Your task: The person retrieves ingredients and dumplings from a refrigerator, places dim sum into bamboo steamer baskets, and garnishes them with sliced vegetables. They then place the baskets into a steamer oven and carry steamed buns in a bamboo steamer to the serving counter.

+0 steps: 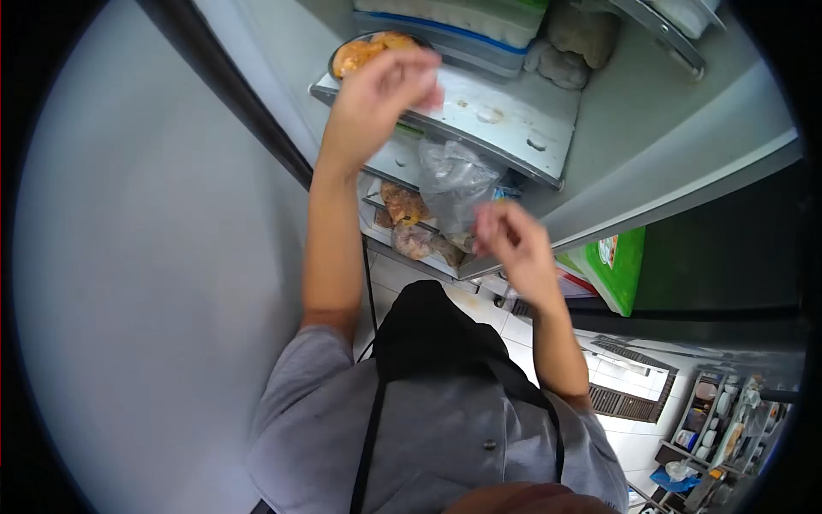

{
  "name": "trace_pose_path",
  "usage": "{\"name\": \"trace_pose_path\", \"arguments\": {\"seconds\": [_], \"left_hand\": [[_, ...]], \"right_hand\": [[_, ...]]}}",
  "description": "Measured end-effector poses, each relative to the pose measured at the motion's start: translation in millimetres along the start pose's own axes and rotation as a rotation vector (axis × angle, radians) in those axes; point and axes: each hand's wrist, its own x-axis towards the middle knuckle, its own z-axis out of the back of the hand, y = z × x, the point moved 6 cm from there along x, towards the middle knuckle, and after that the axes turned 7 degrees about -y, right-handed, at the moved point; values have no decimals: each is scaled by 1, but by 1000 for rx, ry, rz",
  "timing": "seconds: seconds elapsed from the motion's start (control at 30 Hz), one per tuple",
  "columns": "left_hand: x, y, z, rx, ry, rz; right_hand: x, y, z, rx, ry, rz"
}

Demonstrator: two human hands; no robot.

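My left hand (385, 98) is raised over the front left of the upper shelf, slightly blurred, its fingers loosely bent with nothing visible in them. Just behind it sits a dark bowl of orange food (355, 58), partly covered by the hand. Lower and to the right is my right hand (518, 248), fingers bent, with a gap beside the thumb and nothing seen in it. Its fingertips are close to a clear plastic bag (458, 176) on the shelf below; whether they touch is unclear.
Blue-rimmed plastic containers (445, 38) and wrapped bundles (578, 43) stand at the back of the upper shelf (488, 111). Bagged brownish food (402, 204) lies lower in the cabinet. A green box (616, 270) is at right. Stocked shelving (719, 420) stands beyond the tiled floor.
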Motion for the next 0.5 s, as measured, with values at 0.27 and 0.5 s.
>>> {"name": "trace_pose_path", "arguments": {"seconds": [0.27, 0.5], "left_hand": [[167, 92, 5, -691, -503, 320], [188, 104, -2, -938, -601, 384]], "right_hand": [[75, 38, -21, 73, -106, 71], [88, 17, -13, 133, -110, -5]]}}
